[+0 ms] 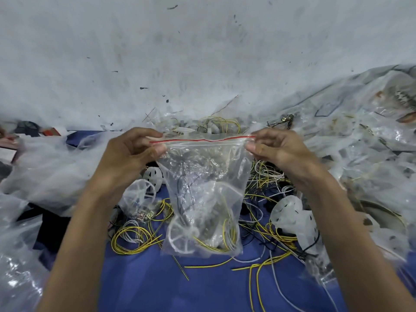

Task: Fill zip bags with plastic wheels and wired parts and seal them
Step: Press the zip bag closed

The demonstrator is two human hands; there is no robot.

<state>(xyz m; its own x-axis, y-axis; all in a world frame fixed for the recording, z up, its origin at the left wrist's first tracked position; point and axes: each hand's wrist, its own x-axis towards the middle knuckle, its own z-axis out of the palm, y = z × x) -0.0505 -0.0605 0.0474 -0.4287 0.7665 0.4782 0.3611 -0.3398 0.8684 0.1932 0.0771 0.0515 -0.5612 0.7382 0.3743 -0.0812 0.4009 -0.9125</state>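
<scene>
2 hands at zip bag corners

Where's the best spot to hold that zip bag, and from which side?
Pinch the zip bag by its top corners along the red strip, left hand and right hand from either side: wheel and wires sag low, leaving that strip flat.

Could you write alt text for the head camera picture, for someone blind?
The left hand and right hand pinch the top corners of a clear zip bag holding a white wheel and yellow wires. More wires and wheels lie on the blue surface below.
</scene>
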